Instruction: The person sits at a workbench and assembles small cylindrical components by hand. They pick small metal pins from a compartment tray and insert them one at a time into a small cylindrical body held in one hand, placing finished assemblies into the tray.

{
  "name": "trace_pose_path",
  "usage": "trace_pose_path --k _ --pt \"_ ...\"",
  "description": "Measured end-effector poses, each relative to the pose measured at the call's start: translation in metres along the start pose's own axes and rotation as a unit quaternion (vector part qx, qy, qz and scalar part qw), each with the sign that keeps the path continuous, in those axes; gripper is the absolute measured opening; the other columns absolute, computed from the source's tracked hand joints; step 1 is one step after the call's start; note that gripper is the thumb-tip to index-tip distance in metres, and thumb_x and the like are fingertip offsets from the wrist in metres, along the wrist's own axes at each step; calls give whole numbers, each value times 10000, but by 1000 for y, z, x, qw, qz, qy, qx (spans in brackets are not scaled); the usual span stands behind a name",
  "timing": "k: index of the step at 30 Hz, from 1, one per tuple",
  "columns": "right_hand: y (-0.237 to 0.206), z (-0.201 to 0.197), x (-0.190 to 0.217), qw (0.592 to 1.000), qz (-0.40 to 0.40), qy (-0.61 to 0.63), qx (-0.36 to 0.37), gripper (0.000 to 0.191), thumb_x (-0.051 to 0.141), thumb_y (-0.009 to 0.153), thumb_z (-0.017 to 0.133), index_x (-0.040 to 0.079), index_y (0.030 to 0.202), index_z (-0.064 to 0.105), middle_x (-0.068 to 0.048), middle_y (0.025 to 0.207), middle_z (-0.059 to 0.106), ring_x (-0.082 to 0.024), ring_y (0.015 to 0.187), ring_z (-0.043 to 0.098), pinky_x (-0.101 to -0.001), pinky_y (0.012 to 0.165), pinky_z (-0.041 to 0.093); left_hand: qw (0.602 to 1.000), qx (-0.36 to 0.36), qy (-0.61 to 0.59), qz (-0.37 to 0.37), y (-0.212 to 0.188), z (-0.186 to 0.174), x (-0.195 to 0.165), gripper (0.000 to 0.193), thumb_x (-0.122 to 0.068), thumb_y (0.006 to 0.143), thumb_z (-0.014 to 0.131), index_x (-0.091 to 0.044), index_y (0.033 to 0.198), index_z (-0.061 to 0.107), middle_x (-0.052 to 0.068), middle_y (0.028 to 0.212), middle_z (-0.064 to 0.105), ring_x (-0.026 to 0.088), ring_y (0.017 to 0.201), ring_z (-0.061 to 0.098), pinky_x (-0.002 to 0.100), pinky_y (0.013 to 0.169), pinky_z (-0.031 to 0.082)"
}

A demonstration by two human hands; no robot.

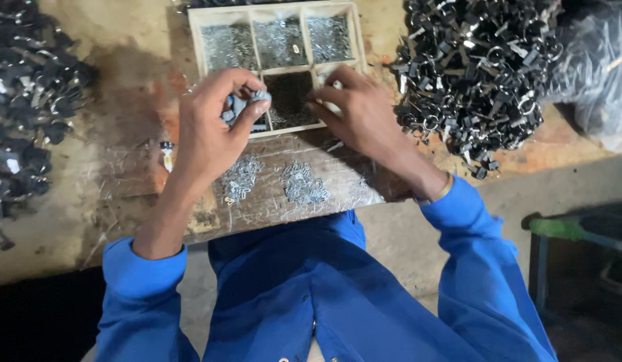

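Left hand (214, 127): curled shut around a small grey metal part (240, 106), thumb and forefinger pinched at its upper end; raised over the near left corner of the tray. Sleeve blue.

Right hand (361, 114): fingers bent and drawn together at the tray's near right edge, tips pinching something small and pale; what it is cannot be told. A band sits at the wrist, blue sleeve behind it.

Compartment tray (193, 40): pale frame, directly beyond and between both hands. 3 far compartments hold small silvery pieces; the dark near compartment (289, 97) lies between the 2 hands, partly filled.

Wooden board (324, 194): worn, under both wrists and under the tray.

Small heaps, 2: silvery clips (242, 177) just below the left wrist; a second heap of clips (303, 182) beside it, below and left of the right hand.

Large pile of black-and-silver ringed parts (475, 74): right of the right hand, close to the forearm.

Dark scattered parts (29, 100): well left of the left hand, across the surface.

Clear plastic bag (599, 67): far right, beyond the large pile.

Single small part (167, 153): lying just left of the left wrist.
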State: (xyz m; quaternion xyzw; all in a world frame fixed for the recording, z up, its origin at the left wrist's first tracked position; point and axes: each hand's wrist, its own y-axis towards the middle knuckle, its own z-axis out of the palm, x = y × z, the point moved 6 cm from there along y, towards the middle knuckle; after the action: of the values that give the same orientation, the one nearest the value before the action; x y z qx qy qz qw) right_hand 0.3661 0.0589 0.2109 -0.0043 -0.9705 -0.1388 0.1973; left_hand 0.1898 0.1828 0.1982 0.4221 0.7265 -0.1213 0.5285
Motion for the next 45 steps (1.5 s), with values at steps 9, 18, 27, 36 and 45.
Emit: trace_pose_path --k 9,18,27,36,45 --pt "64 49 -24 996 -32 21 76 153 134 884 790 118 1035 773 -78 1003 626 -279 987 631 -435 815 399 949 -6 -289 -124 14 15 63 219 24 960 788 31 1167 720 79 1086 763 114 963 741 232 848 625" --pt "91 85 -36 996 -42 19 79 142 216 815 875 145 913 799 -31 906 626 -287 914 542 -436 799 339 936 -44 -322 -138 28 1 104 240 31 953 773 44 1184 709 85 1129 748 117 1023 737 248 926 639" --pt "101 92 -37 999 -4 28 43 132 176 960 837 123 1035 742 -27 978 606 -265 996 532 -433 877 340 943 -58 -291 -151 29 -3 123 271 -54 967 784 25 1219 722 104 1064 770 107 954 736 235 846 641" --pt "101 104 -39 999 5 45 16 113 122 930 856 102 982 757 -17 962 642 -237 955 544 -403 849 346 941 -57 -304 -136 22 -2 131 252 -19 964 770 34 1205 722 120 1059 783 130 965 765 250 847 657" --pt "87 120 -35 859 84 504 8 62 22 1081 666 -36 1100 656 -97 1220 605 -143 1089 567 -278 969 467 950 -57 -292 -91 17 -1 131 193 14 941 795 50 1123 742 125 1059 780 126 965 754 253 865 656"
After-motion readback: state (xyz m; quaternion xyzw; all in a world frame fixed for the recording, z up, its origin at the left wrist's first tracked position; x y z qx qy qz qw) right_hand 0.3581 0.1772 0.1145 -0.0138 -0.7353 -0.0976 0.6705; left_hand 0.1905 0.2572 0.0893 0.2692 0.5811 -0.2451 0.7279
